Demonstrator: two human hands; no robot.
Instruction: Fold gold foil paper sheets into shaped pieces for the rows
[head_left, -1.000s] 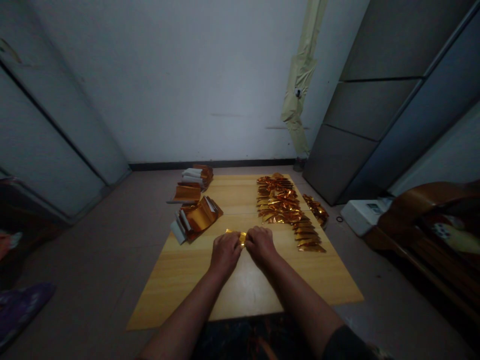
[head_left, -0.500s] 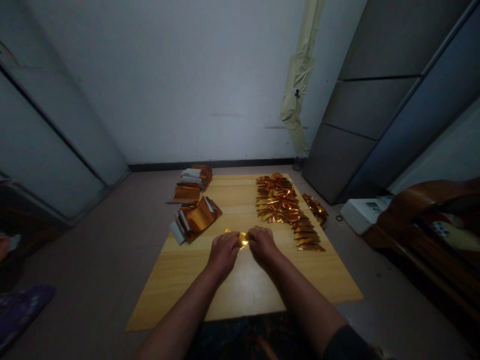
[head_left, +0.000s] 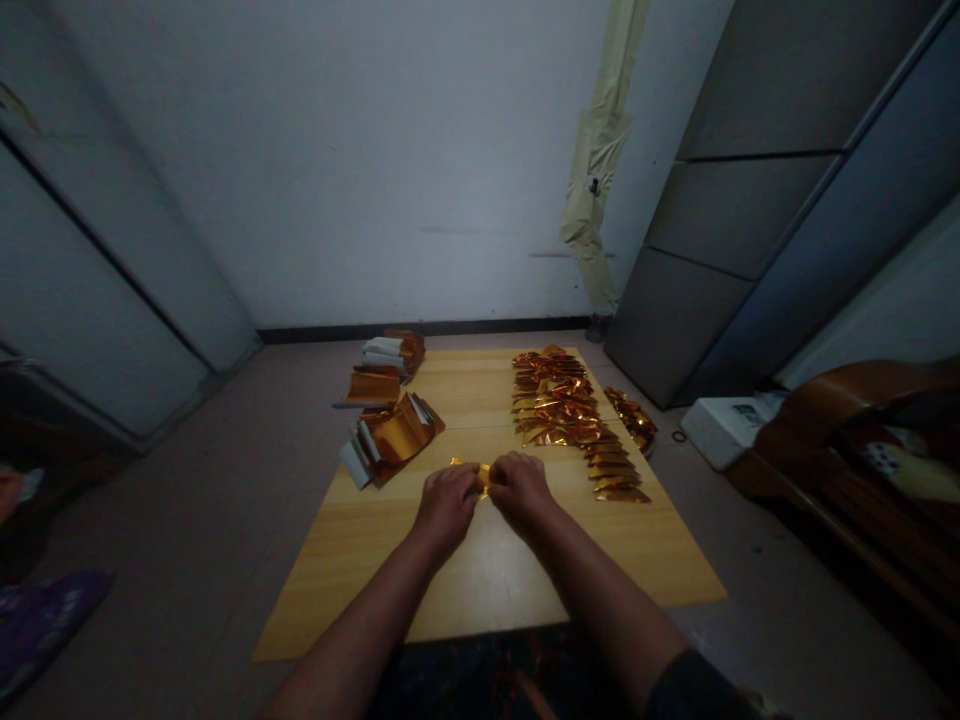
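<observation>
My left hand (head_left: pixel 445 503) and my right hand (head_left: pixel 519 489) are side by side over the middle of a wooden board (head_left: pixel 487 580). Both are closed on one small sheet of gold foil paper (head_left: pixel 480 470), which shows only between and just beyond the knuckles. The fingers press it down against the board. Most of the sheet is hidden under my hands.
Stacks of flat gold foil sheets (head_left: pixel 390 435) lie at the board's left, with more stacks (head_left: pixel 386 365) behind. Several folded gold pieces (head_left: pixel 570 420) lie in rows at the right. A grey cabinet (head_left: pixel 750 220) and a white box (head_left: pixel 724 425) stand to the right.
My hands have drawn slightly closer together over the foil; otherwise nothing has moved.
</observation>
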